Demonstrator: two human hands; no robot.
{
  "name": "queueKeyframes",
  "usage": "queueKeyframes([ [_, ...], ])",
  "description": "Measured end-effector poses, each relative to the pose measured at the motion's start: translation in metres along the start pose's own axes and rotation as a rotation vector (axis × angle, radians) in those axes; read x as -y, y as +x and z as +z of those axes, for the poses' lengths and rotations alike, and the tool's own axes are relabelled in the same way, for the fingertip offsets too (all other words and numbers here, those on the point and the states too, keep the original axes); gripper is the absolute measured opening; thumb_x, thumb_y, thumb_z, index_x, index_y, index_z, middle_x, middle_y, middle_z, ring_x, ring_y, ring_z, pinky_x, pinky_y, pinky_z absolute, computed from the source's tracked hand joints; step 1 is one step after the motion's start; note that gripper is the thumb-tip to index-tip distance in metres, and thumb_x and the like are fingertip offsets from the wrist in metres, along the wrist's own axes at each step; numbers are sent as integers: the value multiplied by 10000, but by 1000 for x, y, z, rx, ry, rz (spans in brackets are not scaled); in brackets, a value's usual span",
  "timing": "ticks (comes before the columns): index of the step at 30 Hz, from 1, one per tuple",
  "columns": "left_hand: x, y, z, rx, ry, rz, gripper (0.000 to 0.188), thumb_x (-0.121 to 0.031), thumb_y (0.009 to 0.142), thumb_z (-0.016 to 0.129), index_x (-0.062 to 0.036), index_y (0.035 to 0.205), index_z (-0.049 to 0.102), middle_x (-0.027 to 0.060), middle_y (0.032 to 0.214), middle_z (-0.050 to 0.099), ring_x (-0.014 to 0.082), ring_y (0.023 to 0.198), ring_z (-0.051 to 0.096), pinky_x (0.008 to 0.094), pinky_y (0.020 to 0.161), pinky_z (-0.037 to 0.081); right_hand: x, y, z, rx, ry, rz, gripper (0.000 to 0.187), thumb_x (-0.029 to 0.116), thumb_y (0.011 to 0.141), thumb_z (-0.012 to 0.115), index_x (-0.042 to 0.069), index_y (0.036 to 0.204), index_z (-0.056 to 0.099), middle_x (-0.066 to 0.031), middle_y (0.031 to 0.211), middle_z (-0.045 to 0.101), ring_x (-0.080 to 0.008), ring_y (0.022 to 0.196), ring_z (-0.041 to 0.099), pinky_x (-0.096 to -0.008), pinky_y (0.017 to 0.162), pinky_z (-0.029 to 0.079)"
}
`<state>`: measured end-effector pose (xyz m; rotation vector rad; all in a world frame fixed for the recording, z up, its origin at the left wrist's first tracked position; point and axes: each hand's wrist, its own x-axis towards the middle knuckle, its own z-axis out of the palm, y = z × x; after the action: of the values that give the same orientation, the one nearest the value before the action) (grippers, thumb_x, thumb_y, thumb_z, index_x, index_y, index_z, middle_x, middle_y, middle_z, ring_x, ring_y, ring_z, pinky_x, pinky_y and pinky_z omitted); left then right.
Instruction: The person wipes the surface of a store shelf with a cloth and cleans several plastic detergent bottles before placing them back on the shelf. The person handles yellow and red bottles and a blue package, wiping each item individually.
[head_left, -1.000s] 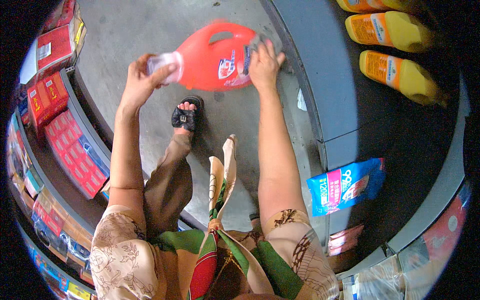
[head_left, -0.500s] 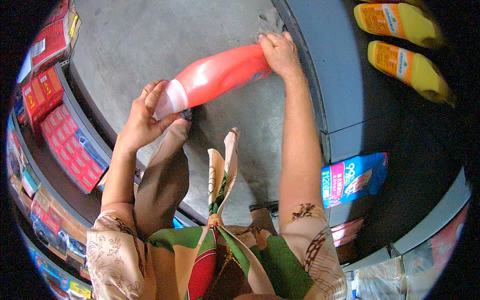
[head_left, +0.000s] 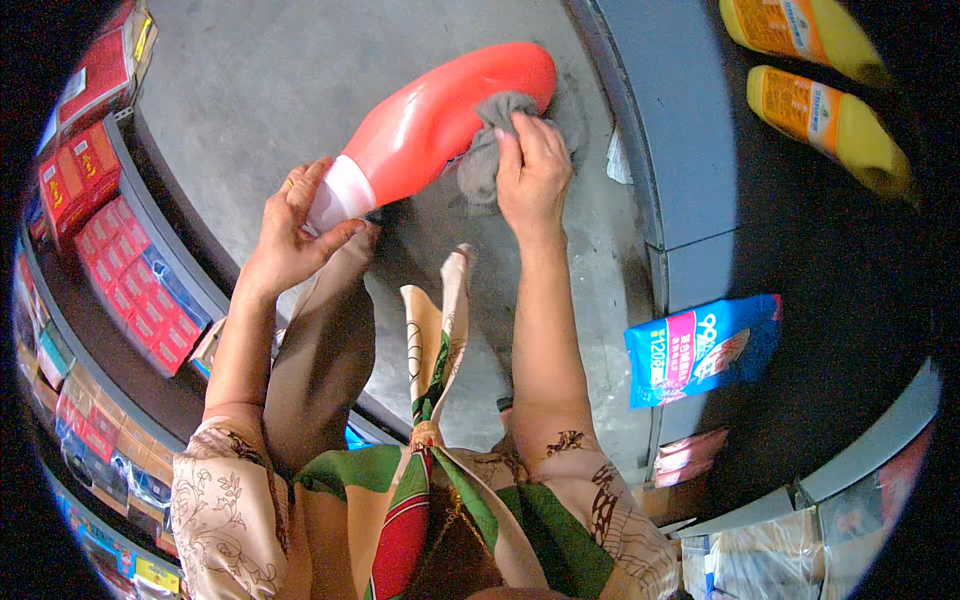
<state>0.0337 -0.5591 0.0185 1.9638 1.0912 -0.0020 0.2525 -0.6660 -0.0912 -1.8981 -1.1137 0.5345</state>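
A red-pink plastic bottle [head_left: 425, 120] with a white cap [head_left: 343, 193] is held out in front of me, tilted so that its base points to the far right. My left hand [head_left: 293, 228] grips it by the cap, fingers and thumb wrapped round. In my right hand [head_left: 535, 180] is a bunched grey cloth [head_left: 490, 150], pressed against the near side of the bottle close to its base. Part of the cloth hangs below the bottle and partly hides its lower edge.
At the right, a dark shelf with a grey edge [head_left: 690, 270] carries yellow bottles [head_left: 835, 120] and a blue and pink bag [head_left: 700, 350]. Shelves at the left hold red boxes [head_left: 80, 185] and pink packs [head_left: 135, 280]. Grey floor [head_left: 270, 80] lies between them.
My right hand has moved from the bottle's base end toward me, and the grey cloth now shows at the bottle's near side. My left hand stays on the cap.
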Motion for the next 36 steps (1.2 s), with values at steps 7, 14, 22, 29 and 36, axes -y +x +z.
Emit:
queueKeyframes([
  [7,-18,3,2,24,222,254,642,-129,625,748,46,1162,441,219,1041,530,365,854,568,371,715,486,23,59,-36,416,-368,-15,282,278,812,535,3,854,575,-217,753,596,-376,748,580,-463,672,454],
  [14,-25,11,-5,29,265,291,616,-116,626,734,60,1144,451,233,1072,522,374,878,569,377,735,484,53,35,-43,714,-400,-354,227,123,656,581,1,844,547,-171,805,556,-311,810,560,-408,666,486],
  [22,-34,17,4,2,217,259,583,-80,626,733,69,1125,471,214,993,540,330,849,573,333,733,476,26,92,-40,852,-754,-486,196,76,721,526,29,889,615,-131,779,643,-302,736,623,-396,641,517],
  [29,-26,16,4,-65,-70,80,547,-121,664,765,75,1095,492,94,869,516,148,778,501,255,680,434,-19,39,-11,358,-325,50,486,30,731,480,-29,1198,362,-268,980,502,-423,907,529,-468,737,463],
  [36,-29,13,20,-35,-16,108,566,-116,673,755,64,1130,474,105,903,519,168,817,516,263,708,443,-31,-89,104,127,483,600,266,47,705,578,-42,955,559,-183,837,615,-203,750,603,-323,679,464],
])
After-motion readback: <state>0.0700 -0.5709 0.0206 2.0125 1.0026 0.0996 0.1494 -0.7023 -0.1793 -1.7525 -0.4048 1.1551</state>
